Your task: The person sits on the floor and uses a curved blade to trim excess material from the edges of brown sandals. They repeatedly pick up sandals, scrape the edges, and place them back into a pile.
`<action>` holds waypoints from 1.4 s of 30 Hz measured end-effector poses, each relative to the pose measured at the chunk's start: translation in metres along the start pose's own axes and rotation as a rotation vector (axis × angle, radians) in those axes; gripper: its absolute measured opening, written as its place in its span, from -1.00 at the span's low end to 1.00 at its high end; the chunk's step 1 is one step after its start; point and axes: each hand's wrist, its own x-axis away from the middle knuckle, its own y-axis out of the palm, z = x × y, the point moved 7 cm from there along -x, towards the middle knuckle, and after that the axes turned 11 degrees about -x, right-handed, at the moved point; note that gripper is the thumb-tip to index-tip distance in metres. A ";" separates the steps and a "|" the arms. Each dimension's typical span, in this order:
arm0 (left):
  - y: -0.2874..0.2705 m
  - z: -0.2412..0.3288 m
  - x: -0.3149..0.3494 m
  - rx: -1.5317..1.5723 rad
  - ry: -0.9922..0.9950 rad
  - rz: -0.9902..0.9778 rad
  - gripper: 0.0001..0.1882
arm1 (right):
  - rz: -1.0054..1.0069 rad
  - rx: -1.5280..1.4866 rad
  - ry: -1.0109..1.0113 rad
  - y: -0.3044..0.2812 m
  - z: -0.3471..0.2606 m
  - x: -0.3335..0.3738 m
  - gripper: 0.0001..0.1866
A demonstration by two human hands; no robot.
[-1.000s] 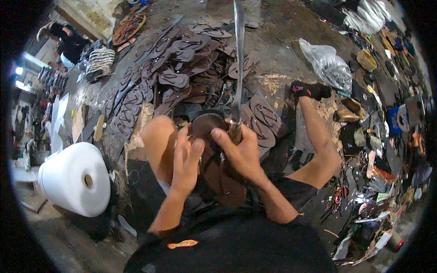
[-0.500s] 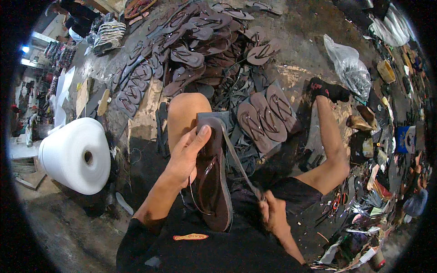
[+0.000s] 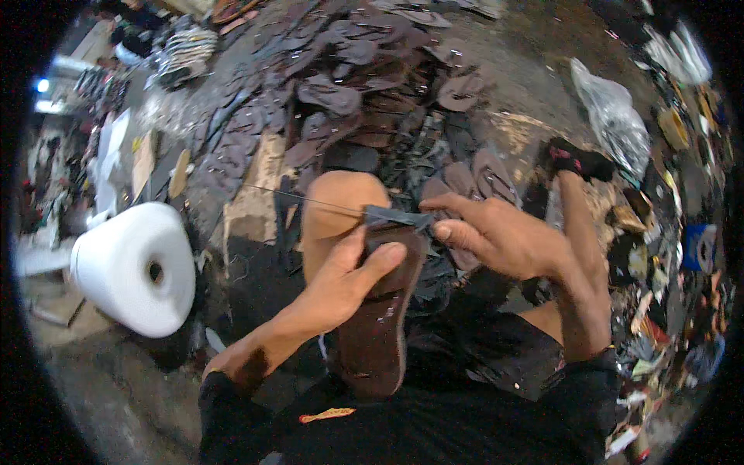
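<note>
My left hand point(image 3: 341, 291) is closed around a dark brown flip-flop point(image 3: 380, 341), its thumb lying on top of the sole. The sandal stands lengthwise before my torso, its far end near my bare knee point(image 3: 337, 205). At that far end a grey piece of sole material point(image 3: 395, 216) sticks out past the brown sole. My right hand point(image 3: 500, 236) pinches the right end of this grey piece between thumb and forefinger. A thin dark line point(image 3: 287, 193), thread-like, runs left from the grey piece across the knee; motion blur hides what it is.
A big heap of brown flip-flops point(image 3: 333, 93) lies ahead, with dark offcuts point(image 3: 418, 163) in front. Several finished-looking sandals point(image 3: 488, 174) lie beyond my right hand. A white foam roll point(image 3: 116, 267) stands at left. A clear plastic bag point(image 3: 616, 116) and scattered scraps are at right.
My right hand has moved up and left from below right to the sandal's far end. The long grey strip that ran to it no longer shows stretched out. The view has shifted slightly.
</note>
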 end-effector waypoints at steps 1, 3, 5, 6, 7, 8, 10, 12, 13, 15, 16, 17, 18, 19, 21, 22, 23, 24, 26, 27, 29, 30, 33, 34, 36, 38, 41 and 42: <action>0.000 0.013 0.002 -0.050 0.115 -0.030 -0.56 | -0.060 0.023 -0.028 -0.004 -0.007 -0.006 -0.44; -0.005 0.026 0.005 -0.169 0.187 -0.050 -0.54 | -0.061 -0.004 -0.037 -0.002 -0.010 -0.011 -0.43; -0.016 0.026 0.009 -0.089 0.057 -0.064 -0.52 | 0.125 -0.117 -0.314 0.003 -0.024 -0.002 -0.44; -0.021 0.029 0.012 -0.139 0.029 -0.058 -0.50 | 0.254 -0.192 -0.423 0.006 -0.026 0.012 -0.43; -0.018 0.036 0.012 0.009 0.094 -0.023 -0.49 | 0.376 -0.353 -0.395 0.012 -0.015 0.022 -0.43; -0.009 0.055 0.016 0.108 0.303 -0.087 -0.47 | 0.522 -0.520 -0.307 0.019 0.000 0.037 -0.42; 0.016 0.079 0.018 0.541 0.680 -0.077 -0.48 | 0.802 -0.645 -0.175 0.032 0.025 0.047 -0.42; 0.036 0.076 -0.005 0.743 0.661 0.127 -0.56 | 0.902 -0.572 -0.115 0.043 0.038 0.041 -0.46; 0.037 0.058 -0.025 0.832 0.403 0.359 -0.64 | 0.923 -0.671 -0.347 0.045 0.031 0.033 -0.47; 0.032 0.053 -0.047 0.875 0.368 0.519 -0.71 | 0.974 -0.652 -0.331 0.052 0.042 0.025 -0.60; 0.035 0.052 -0.054 0.941 0.399 0.422 -0.72 | 1.036 -0.449 -0.261 0.057 0.046 0.034 -0.68; 0.029 0.048 -0.061 0.997 0.386 0.374 -0.72 | 1.061 -0.273 -0.250 0.064 0.047 0.042 -0.74; 0.027 0.044 -0.059 1.002 0.418 0.313 -0.72 | 1.097 -0.210 -0.188 0.081 0.053 0.057 -0.77; 0.022 0.034 -0.055 1.018 0.407 0.305 -0.71 | 1.091 -0.181 -0.046 0.100 0.065 0.073 -0.77; 0.020 0.012 -0.040 1.007 0.369 0.300 -0.72 | 1.092 -0.124 -0.140 0.129 0.069 0.111 -0.72; 0.023 0.002 -0.032 0.979 0.335 0.282 -0.72 | 1.021 -0.112 -0.015 0.138 0.082 0.120 -0.71; 0.031 -0.003 -0.025 0.962 0.352 0.203 -0.72 | 1.002 -0.091 0.014 0.141 0.088 0.130 -0.71; 0.032 -0.011 -0.020 0.987 0.316 0.219 -0.72 | 0.970 -0.061 0.049 0.140 0.093 0.135 -0.68; 0.036 -0.019 -0.012 0.916 0.287 0.233 -0.71 | 0.930 -0.057 0.031 0.129 0.092 0.143 -0.69; 0.039 -0.015 -0.010 0.888 0.358 0.160 -0.71 | 0.903 -0.043 0.033 0.120 0.090 0.142 -0.69; 0.036 -0.021 -0.008 0.837 0.308 0.175 -0.66 | 0.823 -0.033 0.047 0.105 0.079 0.141 -0.66; 0.034 -0.025 -0.006 0.827 0.290 0.177 -0.64 | 0.772 -0.039 0.068 0.101 0.073 0.140 -0.65; 0.025 -0.038 -0.002 0.718 0.302 0.205 -0.55 | 0.678 -0.041 0.067 0.090 0.055 0.135 -0.61; 0.023 -0.042 -0.001 0.674 0.316 0.214 -0.55 | 0.653 -0.054 0.059 0.088 0.052 0.132 -0.61; 0.020 -0.052 0.002 0.604 0.321 0.221 -0.55 | 0.596 -0.076 0.052 0.087 0.049 0.125 -0.61; 0.020 -0.058 0.003 0.564 0.311 0.208 -0.57 | 0.544 -0.090 0.063 0.088 0.052 0.116 -0.61; 0.017 -0.056 0.005 0.531 0.342 0.170 -0.55 | 0.535 -0.129 0.002 0.094 0.054 0.104 -0.61; 0.016 -0.057 0.006 0.567 0.302 0.183 -0.53 | 0.549 -0.160 -0.011 0.098 0.054 0.100 -0.61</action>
